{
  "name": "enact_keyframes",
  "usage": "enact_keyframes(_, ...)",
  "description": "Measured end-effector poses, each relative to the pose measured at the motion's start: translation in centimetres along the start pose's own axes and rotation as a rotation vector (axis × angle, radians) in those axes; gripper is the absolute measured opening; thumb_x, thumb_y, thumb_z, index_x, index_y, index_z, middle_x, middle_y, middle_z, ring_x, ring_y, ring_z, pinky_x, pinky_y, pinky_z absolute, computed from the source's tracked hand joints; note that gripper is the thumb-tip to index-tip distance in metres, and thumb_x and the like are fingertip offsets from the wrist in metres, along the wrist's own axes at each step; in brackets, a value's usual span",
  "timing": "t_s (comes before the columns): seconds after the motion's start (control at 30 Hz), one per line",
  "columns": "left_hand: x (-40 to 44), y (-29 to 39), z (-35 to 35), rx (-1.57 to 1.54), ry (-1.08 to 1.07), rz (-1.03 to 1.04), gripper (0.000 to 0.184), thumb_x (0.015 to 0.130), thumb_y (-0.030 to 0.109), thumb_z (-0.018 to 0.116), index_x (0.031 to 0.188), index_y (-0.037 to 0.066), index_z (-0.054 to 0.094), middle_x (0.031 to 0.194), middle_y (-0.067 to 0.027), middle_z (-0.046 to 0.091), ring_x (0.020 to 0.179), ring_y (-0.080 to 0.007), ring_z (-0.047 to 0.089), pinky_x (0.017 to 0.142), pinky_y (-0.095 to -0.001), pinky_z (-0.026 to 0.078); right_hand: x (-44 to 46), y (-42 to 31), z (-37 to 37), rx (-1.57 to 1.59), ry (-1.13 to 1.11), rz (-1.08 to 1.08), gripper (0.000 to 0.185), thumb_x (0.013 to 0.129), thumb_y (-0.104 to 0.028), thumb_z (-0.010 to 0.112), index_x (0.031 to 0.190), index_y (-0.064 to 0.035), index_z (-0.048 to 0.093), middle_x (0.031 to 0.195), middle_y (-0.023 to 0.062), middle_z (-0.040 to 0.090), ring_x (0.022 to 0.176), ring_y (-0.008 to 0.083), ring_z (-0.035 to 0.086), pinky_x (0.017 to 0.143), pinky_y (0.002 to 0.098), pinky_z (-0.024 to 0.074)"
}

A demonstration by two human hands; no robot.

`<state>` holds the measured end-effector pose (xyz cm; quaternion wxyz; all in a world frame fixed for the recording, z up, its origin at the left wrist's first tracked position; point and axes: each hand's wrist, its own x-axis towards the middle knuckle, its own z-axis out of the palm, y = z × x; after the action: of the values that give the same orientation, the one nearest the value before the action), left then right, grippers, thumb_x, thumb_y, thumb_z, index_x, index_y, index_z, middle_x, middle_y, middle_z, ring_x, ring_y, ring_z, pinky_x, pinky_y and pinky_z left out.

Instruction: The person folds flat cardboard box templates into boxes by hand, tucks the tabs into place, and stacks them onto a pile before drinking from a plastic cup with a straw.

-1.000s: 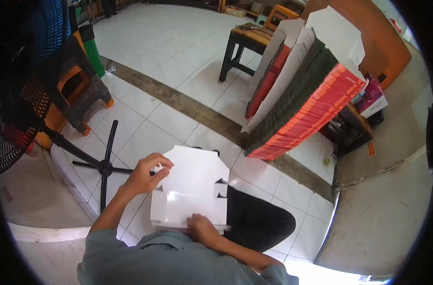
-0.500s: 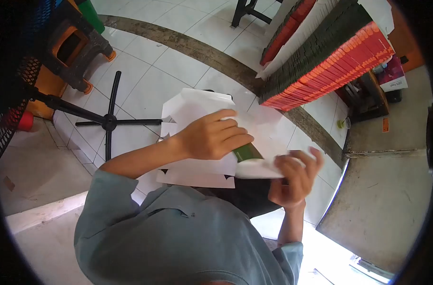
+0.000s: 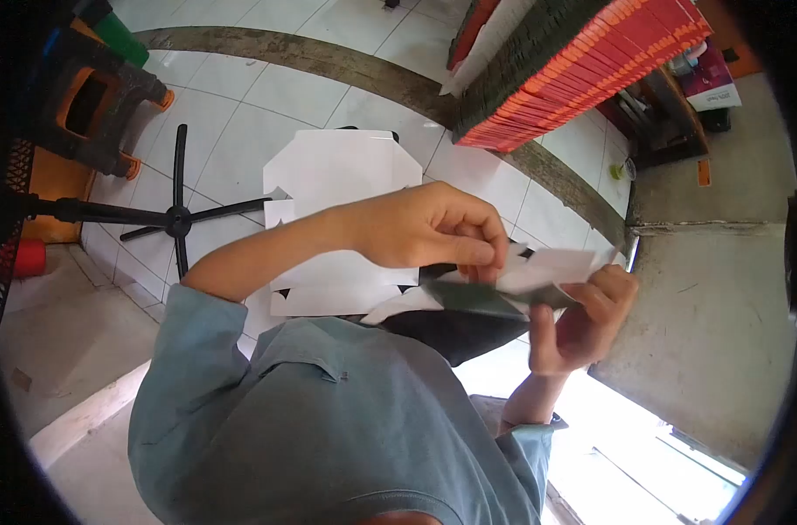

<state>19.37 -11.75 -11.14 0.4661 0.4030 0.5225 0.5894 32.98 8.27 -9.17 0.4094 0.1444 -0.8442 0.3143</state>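
Observation:
A cardboard box blank [image 3: 477, 299], dark green on one side and white on the other, is partly folded and blurred by motion. My right hand [image 3: 587, 319] grips its right end, thumb on the near side and fingers behind. From the left, my left hand [image 3: 433, 229] reaches over with curled fingers, pinching at the blank's upper edge; its fingertips are partly hidden. Beneath my left forearm lies a flat white box blank [image 3: 342, 175] with cut corners and flaps, white face up. Something black under both blanks is mostly covered.
A tall stack of red and dark green folded cardboard [image 3: 582, 74] stands at the upper right. On the left are a black stand base [image 3: 179, 220] and a dark stool [image 3: 92, 105] with orange feet. A grey cabinet-like surface [image 3: 705, 306] borders the right side.
The held blank has tilted and opened, showing more green. My left hand moved right along it, and my right hand shifted right. The view has turned slightly.

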Motion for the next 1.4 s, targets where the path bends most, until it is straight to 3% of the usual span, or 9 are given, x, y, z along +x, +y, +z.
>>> enact_keyframes(0.1, 0.4, -1.2, 1.4, -0.319, 0.06, 0.056, 0.019, 0.094, 0.019, 0.064, 0.102, 0.001, 0.066, 0.101, -0.0066, 0.069, 0.089, -0.0176, 0.066, 0.082, -0.0321, 0.05, -0.5, 0.6, 0.0, -0.165, -0.105, -0.012, 0.025, 0.073, -0.012, 0.072, 0.09, -0.005, 0.055, 0.082, 0.0073, 0.048, 0.081, 0.0239, 0.044, 0.071, 0.0374, 0.0354)
enact_keyframes(0.17, 0.7, -2.6, 0.7, 0.312, 0.116, 0.185, 0.025, 0.094, 0.022, 0.066, 0.107, 0.001, 0.066, 0.102, -0.0057, 0.068, 0.089, -0.0148, 0.064, 0.083, -0.0301, 0.049, -1.3, 1.5, 0.1, 0.027, 0.119, 0.039, 0.028, 0.075, -0.01, 0.069, 0.096, -0.0056, 0.052, 0.086, 0.0077, 0.047, 0.081, 0.0229, 0.044, 0.073, 0.0356, 0.0344)
enact_keyframes(0.2, 0.4, -1.5, 0.7, 0.107, 0.118, -0.233, 0.025, 0.092, 0.018, 0.068, 0.11, 0.001, 0.066, 0.103, -0.0046, 0.067, 0.09, -0.0123, 0.062, 0.084, -0.0289, 0.048, -1.1, 1.6, -0.1, 0.041, 0.104, 0.027, 0.026, 0.079, -0.012, 0.066, 0.097, -0.0065, 0.049, 0.09, 0.0078, 0.046, 0.083, 0.022, 0.043, 0.073, 0.0344, 0.0331)
enact_keyframes(0.43, 1.4, -3.6, 1.1, -0.262, 0.289, -0.07, 0.032, 0.092, 0.012, 0.068, 0.12, -0.002, 0.06, 0.104, -0.0074, 0.068, 0.096, -0.0103, 0.062, 0.085, -0.0252, 0.049, -0.7, 1.4, 0.3, 0.027, 0.162, 0.013, 0.029, 0.081, -0.021, 0.067, 0.1, -0.0042, 0.053, 0.091, 0.009, 0.046, 0.087, 0.0224, 0.043, 0.075, 0.0355, 0.0344)
enact_keyframes(0.83, 2.5, -0.7, 3.1, -0.084, 0.32, -0.115, 0.041, 0.093, 0.007, 0.066, 0.131, -0.002, 0.053, 0.092, -0.007, 0.07, 0.089, -0.008, 0.063, 0.079, -0.0226, 0.05, 1.6, 0.2, -1.2, -0.018, -0.596, 0.413, 0.037, 0.077, -0.004, 0.063, 0.114, -0.003, 0.064, 0.12, 0.0139, 0.058, 0.114, 0.0316, 0.049, 0.1, 0.0443, 0.0305)
enact_keyframes(0.97, 3.4, -0.8, 3.0, -0.297, 0.39, -0.001, 0.037, 0.097, 0.017, 0.061, 0.129, 0.0, 0.054, 0.093, -0.0057, 0.069, 0.089, -0.0083, 0.063, 0.076, -0.023, 0.052, 0.6, 0.2, 0.0, -0.507, -0.168, -0.071, 0.048, 0.074, -0.016, 0.075, 0.12, -0.0076, 0.064, 0.127, 0.0089, 0.062, 0.131, 0.0312, 0.044, 0.109, 0.0473, 0.0237)
enact_keyframes(1.07, 4.1, 0.6, 3.2, -0.537, 0.488, 0.097, 0.033, 0.099, 0.022, 0.059, 0.124, 0.0, 0.058, 0.096, -0.0045, 0.068, 0.085, -0.0078, 0.063, 0.072, -0.0233, 0.052, -1.2, -1.4, 1.6, -0.303, -0.367, -0.081, 0.046, 0.072, -0.02, 0.078, 0.115, -0.0091, 0.065, 0.115, 0.0055, 0.066, 0.122, 0.028, 0.051, 0.11, 0.0493, 0.0214)
enact_keyframes(1.3, 4.5, 1.2, 3.9, -0.635, 0.476, 0.25, 0.03, 0.1, 0.02, 0.057, 0.122, -0.001, 0.058, 0.106, -0.0073, 0.067, 0.092, -0.0111, 0.065, 0.077, -0.0267, 0.056, -1.6, 0.2, 3.2, 0.148, 0.237, -0.198, 0.037, 0.07, -0.01, 0.083, 0.1, -0.0025, 0.064, 0.1, 0.0124, 0.064, 0.107, 0.0361, 0.061, 0.095, 0.0592, 0.0469)
enact_keyframes(1.4, 3.8, 1.9, 3.9, -0.515, 0.411, 0.176, 0.032, 0.098, 0.013, 0.059, 0.126, -0.002, 0.055, 0.114, -0.0109, 0.066, 0.101, -0.0136, 0.066, 0.082, -0.0284, 0.057, -0.3, -0.9, 0.0, -0.176, -0.103, -0.072, 0.028, 0.074, -0.009, 0.081, 0.096, 0.004, 0.069, 0.106, 0.0199, 0.065, 0.106, 0.0411, 0.061, 0.093, 0.0506, 0.0534)
